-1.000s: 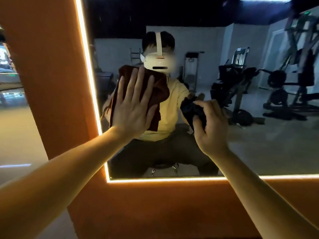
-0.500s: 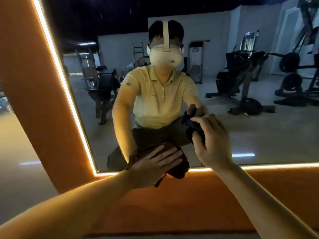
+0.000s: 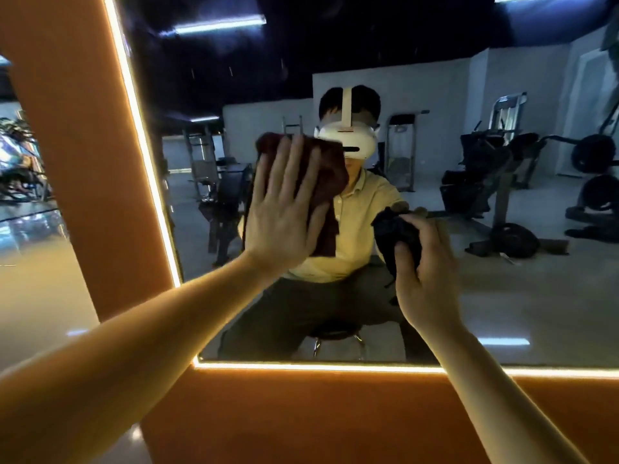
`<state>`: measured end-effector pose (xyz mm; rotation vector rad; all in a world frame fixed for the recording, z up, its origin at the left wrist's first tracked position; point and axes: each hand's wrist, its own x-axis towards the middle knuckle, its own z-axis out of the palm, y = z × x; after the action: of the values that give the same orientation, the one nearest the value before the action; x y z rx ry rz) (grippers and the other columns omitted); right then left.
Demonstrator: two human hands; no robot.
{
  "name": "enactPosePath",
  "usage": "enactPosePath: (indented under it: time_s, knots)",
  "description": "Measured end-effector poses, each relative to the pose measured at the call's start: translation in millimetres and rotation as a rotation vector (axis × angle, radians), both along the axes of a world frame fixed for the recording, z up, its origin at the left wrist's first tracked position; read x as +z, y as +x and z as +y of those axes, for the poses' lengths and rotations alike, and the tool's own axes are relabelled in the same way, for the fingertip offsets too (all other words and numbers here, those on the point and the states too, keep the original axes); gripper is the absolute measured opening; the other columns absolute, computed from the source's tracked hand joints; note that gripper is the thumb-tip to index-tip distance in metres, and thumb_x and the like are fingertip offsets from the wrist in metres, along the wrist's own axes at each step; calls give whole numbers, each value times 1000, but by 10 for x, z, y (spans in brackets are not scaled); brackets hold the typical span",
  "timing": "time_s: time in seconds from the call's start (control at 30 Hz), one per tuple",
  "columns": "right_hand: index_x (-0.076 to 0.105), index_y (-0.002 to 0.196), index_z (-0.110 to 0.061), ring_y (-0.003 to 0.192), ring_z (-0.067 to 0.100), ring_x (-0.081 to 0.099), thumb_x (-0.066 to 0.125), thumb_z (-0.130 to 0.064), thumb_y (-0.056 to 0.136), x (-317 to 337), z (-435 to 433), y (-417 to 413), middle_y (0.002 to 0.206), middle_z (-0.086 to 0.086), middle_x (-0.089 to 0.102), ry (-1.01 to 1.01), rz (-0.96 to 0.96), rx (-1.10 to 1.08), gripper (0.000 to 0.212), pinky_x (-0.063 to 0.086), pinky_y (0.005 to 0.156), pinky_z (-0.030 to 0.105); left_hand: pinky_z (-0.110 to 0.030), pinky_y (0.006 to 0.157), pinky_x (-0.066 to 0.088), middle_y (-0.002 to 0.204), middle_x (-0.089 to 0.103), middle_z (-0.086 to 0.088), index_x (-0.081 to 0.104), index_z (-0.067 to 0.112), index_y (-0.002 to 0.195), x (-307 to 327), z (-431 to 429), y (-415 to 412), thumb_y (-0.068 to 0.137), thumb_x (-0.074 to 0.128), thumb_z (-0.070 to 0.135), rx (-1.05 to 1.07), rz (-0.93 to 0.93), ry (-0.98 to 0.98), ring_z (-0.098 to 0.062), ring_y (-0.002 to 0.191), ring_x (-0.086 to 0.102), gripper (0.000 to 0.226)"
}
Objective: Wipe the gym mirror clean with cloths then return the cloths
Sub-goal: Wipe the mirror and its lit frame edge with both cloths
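Glass is met by two cloths at once. The red cloth (image 3: 326, 169) is pressed flat on the mirror (image 3: 502, 296), left of centre and well above the lower edge, by the left hand (image 3: 281, 216). That hand's fingers are straight and spread wide over the cloth, and a loose flap is left hanging below the palm. The dark cloth (image 3: 395, 229) is bunched in the right hand (image 3: 425, 262), whose fingers are curled round it. It appears to be held to the glass further right and lower.

Both cloths are judged light, soft and limp. No shape will be held once pressure is lifted, so the red one is likely to slide or drop if the palm is eased off. A firmer hold would be had by gathering its middle into the fist, as is done with the dark one.

The mirror is judged rigid, smooth and slippery under fabric. Even, moderate pressure is called for, applied clear of the lit strip (image 3: 318, 366) and the orange frame (image 3: 301, 413).
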<state>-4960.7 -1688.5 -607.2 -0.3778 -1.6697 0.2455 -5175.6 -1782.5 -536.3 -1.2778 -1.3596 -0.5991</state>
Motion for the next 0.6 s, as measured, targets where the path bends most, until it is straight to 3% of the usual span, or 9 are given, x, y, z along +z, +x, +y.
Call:
enactPosePath:
  time_s: [0.07, 0.13, 0.2, 0.27, 0.37, 0.47, 0.53, 0.6]
  knots:
    - [56, 133, -6, 104, 11, 53, 50, -22, 102, -26, -25, -37, 121, 10, 57, 34, 4, 26, 36, 52, 84, 36, -52, 130, -8, 175, -11, -15, 1, 14, 168, -715, -70, 23, 109, 35, 45, 28, 191, -257, -32, 162, -6, 75]
    - [56, 132, -5, 105, 19, 58, 49, -21, 103, -39, -63, -40, 119, 9, 56, 69, -32, 51, 34, 54, 86, 43, -51, 129, -14, 174, -16, -14, -3, 15, 168, -1227, -196, -80, 107, 34, 46, 78, 457, -494, -31, 162, -11, 78]
    - [57, 132, -5, 106, 26, 60, 48, -22, 103, 12, -107, -44, 120, 9, 57, 96, -66, 66, 35, 54, 85, 52, -50, 129, -13, 175, -10, -11, 1, 18, 169, -1225, -276, -223, 107, 33, 45, 60, 609, -634, -29, 162, -8, 74]
    - [58, 131, -3, 106, 29, 61, 47, -21, 103, 113, -132, -70, 121, 10, 58, 111, -67, 60, 35, 54, 84, 54, -50, 130, -13, 176, -4, -8, 8, 22, 168, -850, -294, -294, 105, 32, 44, 41, 647, -684, -28, 162, -8, 71]
    - [57, 132, -7, 104, 23, 61, 51, -15, 102, 385, -143, -172, 121, 8, 57, 94, -9, 74, 32, 56, 79, 50, -48, 130, -11, 175, -6, -8, 4, 25, 167, 121, -284, -351, 105, 28, 47, 72, 468, -458, -26, 161, -13, 70]
    - [56, 133, -11, 103, 20, 60, 50, -15, 100, 730, -139, -252, 122, 6, 56, 89, 35, 80, 34, 56, 80, 48, -49, 132, 1, 175, 3, -13, 7, 21, 169, 1273, -292, -340, 111, 20, 55, 127, 295, -164, -29, 163, 0, 68]
    - [55, 134, -12, 104, 22, 61, 50, -13, 99, 937, -140, -273, 122, 6, 56, 151, 47, 77, 34, 56, 82, 48, -49, 132, 5, 175, 8, -16, 12, 16, 169, 1843, -286, -281, 110, 22, 58, 129, 51, 65, -32, 162, 6, 72]
    - [55, 134, -9, 106, 22, 61, 51, -10, 100, 1124, -130, -291, 123, 7, 56, 184, 59, 84, 35, 56, 84, 45, -47, 132, 2, 175, 6, -16, 13, 13, 168, 1971, -188, -100, 111, 26, 53, 96, -220, 268, -32, 162, 4, 71]
